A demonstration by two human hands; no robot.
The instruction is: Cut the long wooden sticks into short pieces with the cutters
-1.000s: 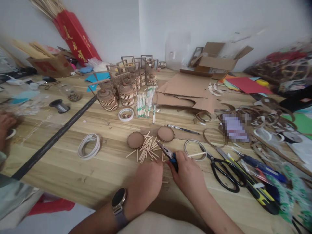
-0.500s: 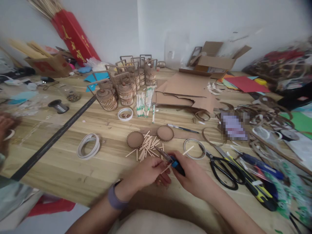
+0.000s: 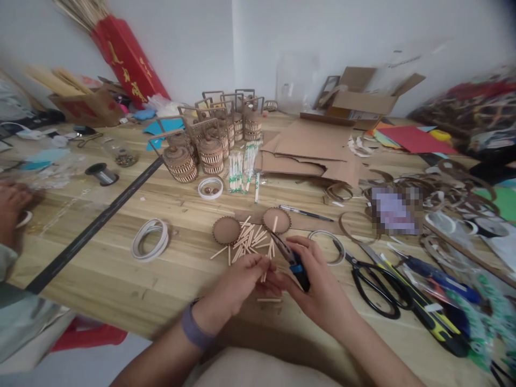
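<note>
Between the thumb and fingers of my left hand (image 3: 252,277) is a thin wooden stick (image 3: 273,236), pointing away from me. My right hand (image 3: 314,274) is closed around pliers (image 3: 297,269) with blue and black handles, their jaws pointing forward and left beside the stick. The fingertips of both hands are close together. A short cut stick (image 3: 269,300) lies on the table just below them. Ahead lies a loose pile of short sticks (image 3: 248,239), between two round cardboard discs with toothed rims, the left disc (image 3: 226,230) and the right disc (image 3: 277,221).
Black scissors (image 3: 377,287) and a yellow-black utility knife (image 3: 441,328) lie to the right. Tape rolls (image 3: 150,240) sit left. Small woven baskets (image 3: 212,153) with handles stand behind, beside cardboard sheets (image 3: 306,141). Another person's hand (image 3: 14,201) rests at far left.
The stick has turned from lying across my hands to pointing forward. The pliers have moved slightly right and away from it. A short piece now lies below my hands.
</note>
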